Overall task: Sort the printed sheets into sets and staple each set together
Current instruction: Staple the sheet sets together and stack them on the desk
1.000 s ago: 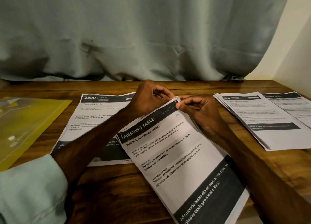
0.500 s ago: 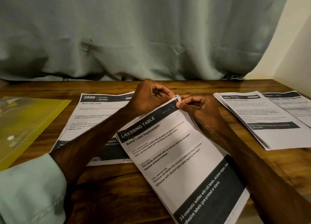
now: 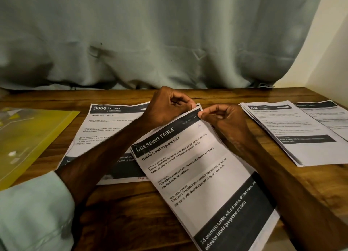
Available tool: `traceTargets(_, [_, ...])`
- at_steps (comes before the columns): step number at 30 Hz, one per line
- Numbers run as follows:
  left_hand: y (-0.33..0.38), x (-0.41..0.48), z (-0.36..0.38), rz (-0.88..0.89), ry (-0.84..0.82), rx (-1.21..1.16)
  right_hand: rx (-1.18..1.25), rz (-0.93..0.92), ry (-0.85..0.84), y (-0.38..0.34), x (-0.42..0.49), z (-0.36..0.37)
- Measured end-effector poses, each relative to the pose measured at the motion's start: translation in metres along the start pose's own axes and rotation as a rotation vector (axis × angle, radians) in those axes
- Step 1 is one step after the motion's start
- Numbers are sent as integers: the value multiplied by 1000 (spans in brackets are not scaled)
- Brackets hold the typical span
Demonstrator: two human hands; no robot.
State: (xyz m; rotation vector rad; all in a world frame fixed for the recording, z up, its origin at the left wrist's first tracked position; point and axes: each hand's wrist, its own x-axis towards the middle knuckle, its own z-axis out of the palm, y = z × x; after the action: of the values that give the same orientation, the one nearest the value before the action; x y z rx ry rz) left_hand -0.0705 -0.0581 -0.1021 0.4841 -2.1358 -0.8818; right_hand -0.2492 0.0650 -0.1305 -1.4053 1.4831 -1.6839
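A set of printed sheets headed "Dressing Table" (image 3: 199,175) lies tilted across the middle of the wooden table (image 3: 122,213). My left hand (image 3: 165,107) and my right hand (image 3: 224,118) both pinch its far top corner, fingertips almost meeting. Under my left forearm lies a sheet headed "3800 Kitchen, Wash baby bottle" (image 3: 105,128). At the right, a fanned stack of printed sheets (image 3: 293,135) rests flat, with another sheet (image 3: 327,116) beside it. No stapler is visible.
A yellow transparent plastic folder (image 3: 28,137) lies at the left edge of the table. A grey-green curtain (image 3: 150,39) hangs behind the table's far edge. A pale wall (image 3: 335,52) closes the right side.
Both hands stay at the top corner of the Dressing Table set. The fingertips have shifted slightly along that corner; the sheets remain in place.
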Motion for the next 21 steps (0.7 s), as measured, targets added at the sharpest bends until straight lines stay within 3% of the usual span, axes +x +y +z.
traceTargets(21, [0, 0, 3, 36, -8, 35, 34, 2, 20, 4, 1, 2])
